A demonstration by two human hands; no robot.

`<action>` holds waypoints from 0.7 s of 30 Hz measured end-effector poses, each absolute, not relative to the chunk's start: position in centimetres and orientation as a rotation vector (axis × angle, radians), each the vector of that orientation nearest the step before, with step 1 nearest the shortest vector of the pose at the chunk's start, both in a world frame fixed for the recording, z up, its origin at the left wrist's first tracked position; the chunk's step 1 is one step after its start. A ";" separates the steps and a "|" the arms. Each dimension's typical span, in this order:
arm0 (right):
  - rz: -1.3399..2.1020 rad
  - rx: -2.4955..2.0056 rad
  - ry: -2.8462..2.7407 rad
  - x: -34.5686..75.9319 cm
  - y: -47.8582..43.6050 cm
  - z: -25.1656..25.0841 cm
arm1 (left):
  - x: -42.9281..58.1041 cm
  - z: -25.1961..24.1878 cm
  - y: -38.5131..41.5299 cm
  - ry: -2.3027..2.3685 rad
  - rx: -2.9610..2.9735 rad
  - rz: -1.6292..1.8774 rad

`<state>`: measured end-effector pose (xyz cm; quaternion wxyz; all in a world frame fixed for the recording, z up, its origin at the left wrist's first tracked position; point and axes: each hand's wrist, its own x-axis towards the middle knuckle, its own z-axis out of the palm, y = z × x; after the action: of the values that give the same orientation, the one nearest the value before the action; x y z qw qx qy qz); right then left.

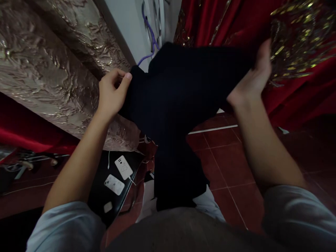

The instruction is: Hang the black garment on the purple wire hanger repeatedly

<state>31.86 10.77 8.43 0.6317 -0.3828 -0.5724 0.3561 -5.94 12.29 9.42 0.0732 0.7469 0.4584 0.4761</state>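
Observation:
A dark navy, almost black garment [181,91] is spread between my two hands and hangs down in front of my body; its exact kind does not show. My left hand [113,90] pinches its left edge between thumb and fingers. On the other side, my right hand [253,78] holds up the right end, with the thumb raised and the fingers hidden by the cloth. The garment's lower part narrows and drops over my light trousers [210,203].
On the left, a black tabletop [98,196] bears a white phone [124,167] with a cable, a second phone [114,184] and a small pale square object [107,207]. Shiny beige fabric [65,70] hangs above. Red drapery [294,101] and gold sequins [301,38] are at right, over red floor tiles [225,164].

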 end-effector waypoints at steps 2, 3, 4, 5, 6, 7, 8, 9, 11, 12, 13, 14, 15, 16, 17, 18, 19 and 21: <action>1.076 -0.647 -1.189 31.4 10.1 11.4 | -5.6 9.7 12.7 1.381 2.275 1.428; 1.114 -0.618 -1.194 30.9 9.6 12.8 | -5.5 9.8 13.2 1.391 2.285 1.428; 1.120 -0.631 -1.200 30.1 9.1 14.0 | -5.6 9.8 13.8 1.406 2.290 1.429; 1.112 -0.667 -1.205 29.2 8.5 14.8 | -5.8 9.7 14.4 1.421 2.293 1.441; 1.114 -0.702 -1.222 28.4 7.9 15.2 | -6.1 9.5 15.1 1.434 2.299 1.458; 1.153 -0.709 -1.269 27.7 7.3 15.2 | -6.6 9.2 15.7 1.432 2.310 1.479; 1.241 -0.683 -1.365 27.3 6.8 14.8 | -7.1 8.9 16.2 1.409 2.323 1.507; 1.370 -0.625 -1.510 26.9 6.3 14.1 | -7.5 8.5 16.3 1.363 2.337 1.524; 1.574 -0.517 -1.856 26.7 6.0 11.9 | -8.1 7.9 15.8 1.204 2.381 1.488; 1.558 -0.527 -2.009 26.6 6.1 10.5 | -8.1 7.8 15.1 1.113 2.405 1.443; 1.433 -0.596 -2.123 26.4 6.4 9.1 | -7.8 7.8 14.1 1.029 2.432 1.387; 1.223 -0.703 -2.185 26.1 6.9 7.6 | -7.3 7.9 12.9 0.956 2.460 1.326; 0.971 -0.811 -2.196 25.6 7.4 6.1 | -6.5 8.2 11.5 0.888 2.485 1.269; 0.742 -0.896 -2.197 25.1 8.0 4.7 | -5.7 8.7 10.1 0.828 2.501 1.220; 0.581 -0.950 -2.212 24.4 8.5 3.5 | -4.7 9.1 8.8 0.769 2.500 1.182; 0.456 -0.976 -2.220 23.7 8.9 2.4 | -3.7 9.6 7.5 0.712 2.481 1.149; 0.352 -0.981 -2.221 23.0 9.1 1.5 | -2.7 10.0 6.4 0.672 2.434 1.124; 0.173 -0.930 -2.180 21.8 9.4 0.5 | -1.1 10.6 4.8 0.607 2.312 1.078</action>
<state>21.84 9.44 0.54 0.3732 -0.3629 -0.8511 0.0675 -1.06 4.77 10.56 0.2569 0.8521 0.2238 0.3974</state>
